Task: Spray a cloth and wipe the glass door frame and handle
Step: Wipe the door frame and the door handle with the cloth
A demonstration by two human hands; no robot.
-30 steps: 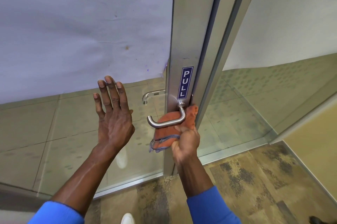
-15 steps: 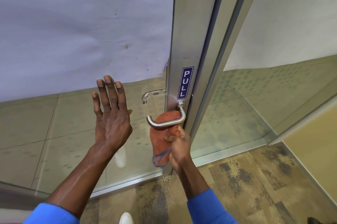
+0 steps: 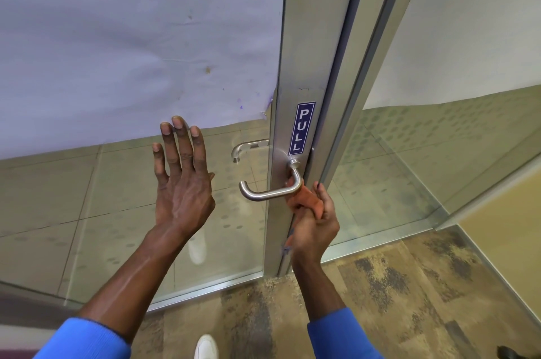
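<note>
A brushed metal lever handle (image 3: 270,190) sticks out from the aluminium door frame (image 3: 316,45), below a blue PULL sticker (image 3: 302,128). My right hand (image 3: 314,225) is shut on an orange cloth (image 3: 307,200), bunched against the frame just under the handle's right bend. My left hand (image 3: 183,180) is flat and open on the glass pane (image 3: 102,212) to the left of the handle, fingers spread upward. A second lever (image 3: 248,148) shows through the glass on the far side.
White paper (image 3: 131,36) covers the upper glass. A fixed glass panel (image 3: 439,154) stands right of the frame. Patterned brown carpet (image 3: 380,300) lies underfoot, with a white shoe tip (image 3: 206,347) at the bottom edge.
My right hand has turned and shifted right, gathering the hanging cloth from under the lever's middle up against the frame by the bend. My left hand has stayed on the glass.
</note>
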